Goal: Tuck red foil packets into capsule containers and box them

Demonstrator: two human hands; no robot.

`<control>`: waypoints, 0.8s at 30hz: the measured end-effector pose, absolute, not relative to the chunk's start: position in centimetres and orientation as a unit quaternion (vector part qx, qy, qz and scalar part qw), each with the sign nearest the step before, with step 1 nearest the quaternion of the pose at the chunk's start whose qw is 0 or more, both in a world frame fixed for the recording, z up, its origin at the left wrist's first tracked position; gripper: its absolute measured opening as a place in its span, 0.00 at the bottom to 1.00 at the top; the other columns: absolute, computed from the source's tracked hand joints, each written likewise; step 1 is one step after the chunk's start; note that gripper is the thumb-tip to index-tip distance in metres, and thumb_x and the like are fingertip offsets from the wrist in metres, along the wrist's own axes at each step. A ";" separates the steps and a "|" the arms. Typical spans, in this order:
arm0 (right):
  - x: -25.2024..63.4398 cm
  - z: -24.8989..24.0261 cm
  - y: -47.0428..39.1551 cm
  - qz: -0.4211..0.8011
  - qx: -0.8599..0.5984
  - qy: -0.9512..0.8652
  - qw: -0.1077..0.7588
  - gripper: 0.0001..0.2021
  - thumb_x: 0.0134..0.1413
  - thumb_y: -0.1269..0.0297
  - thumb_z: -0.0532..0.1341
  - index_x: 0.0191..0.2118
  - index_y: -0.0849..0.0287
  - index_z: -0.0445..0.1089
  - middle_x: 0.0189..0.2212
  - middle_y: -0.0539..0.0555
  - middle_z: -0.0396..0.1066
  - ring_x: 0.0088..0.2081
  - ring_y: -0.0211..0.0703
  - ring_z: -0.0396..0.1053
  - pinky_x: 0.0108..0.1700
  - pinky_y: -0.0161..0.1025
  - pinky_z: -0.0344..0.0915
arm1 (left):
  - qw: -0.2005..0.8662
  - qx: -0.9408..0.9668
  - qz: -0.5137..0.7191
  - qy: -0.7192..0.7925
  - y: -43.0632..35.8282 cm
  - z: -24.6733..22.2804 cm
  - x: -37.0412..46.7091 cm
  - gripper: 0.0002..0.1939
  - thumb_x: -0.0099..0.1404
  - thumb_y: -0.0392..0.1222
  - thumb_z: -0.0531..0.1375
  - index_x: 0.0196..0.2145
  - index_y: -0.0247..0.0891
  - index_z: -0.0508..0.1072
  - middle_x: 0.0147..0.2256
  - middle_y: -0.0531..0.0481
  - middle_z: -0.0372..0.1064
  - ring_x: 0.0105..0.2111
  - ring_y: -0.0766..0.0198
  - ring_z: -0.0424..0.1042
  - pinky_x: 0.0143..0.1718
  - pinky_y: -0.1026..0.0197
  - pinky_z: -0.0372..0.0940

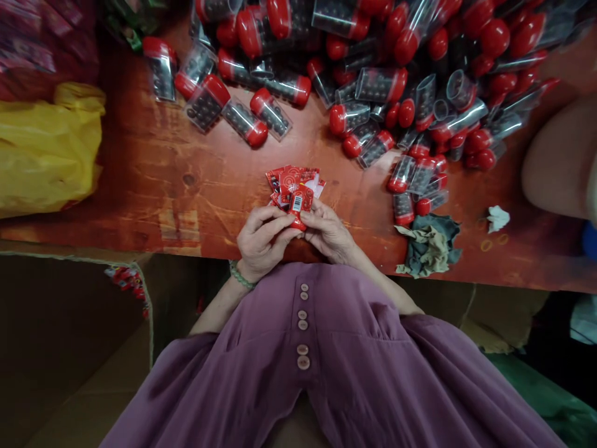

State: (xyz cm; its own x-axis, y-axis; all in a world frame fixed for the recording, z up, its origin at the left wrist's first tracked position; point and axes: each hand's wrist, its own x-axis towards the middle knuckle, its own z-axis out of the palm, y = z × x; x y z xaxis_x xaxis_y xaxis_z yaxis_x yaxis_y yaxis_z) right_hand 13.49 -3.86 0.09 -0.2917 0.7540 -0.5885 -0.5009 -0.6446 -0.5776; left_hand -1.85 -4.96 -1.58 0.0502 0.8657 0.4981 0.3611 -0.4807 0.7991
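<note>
A small red-capped piece with a red printed wrapper and a white barcode (pixel 297 203) is pinched between both hands near the table's front edge. My left hand (pixel 263 239) closes on its left side, thumb and fingertips at the red end. From the right, my right hand (pixel 329 231) grips the same piece with thumb and fingers. Just beyond the fingertips lies a small fanned pile of red printed wrappers (pixel 290 177) on the table. Whether the piece is a filled tube like those farther back is hard to tell, since fingers cover part of it.
Many clear tubes with red caps and dark balls (pixel 380 84) heap across the back. A crumpled grey-green cloth (pixel 431 246) and a white scrap (pixel 498 218) lie right, near a pale rounded container (pixel 562 158). A yellow bag (pixel 46 152) sits left, above an open cardboard box (pixel 149 323).
</note>
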 end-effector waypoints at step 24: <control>12.9 1.3 -4.8 0.717 -0.449 -0.413 0.337 0.37 0.55 0.56 0.68 0.67 0.51 0.54 0.38 0.48 0.75 0.31 0.34 0.73 0.31 0.32 0.74 | 0.794 0.111 0.430 0.415 -3.6 2.5 -1.4 0.10 0.66 0.44 0.63 0.41 0.36 0.76 0.42 0.44 0.78 0.50 0.53 0.76 0.53 0.53 0.70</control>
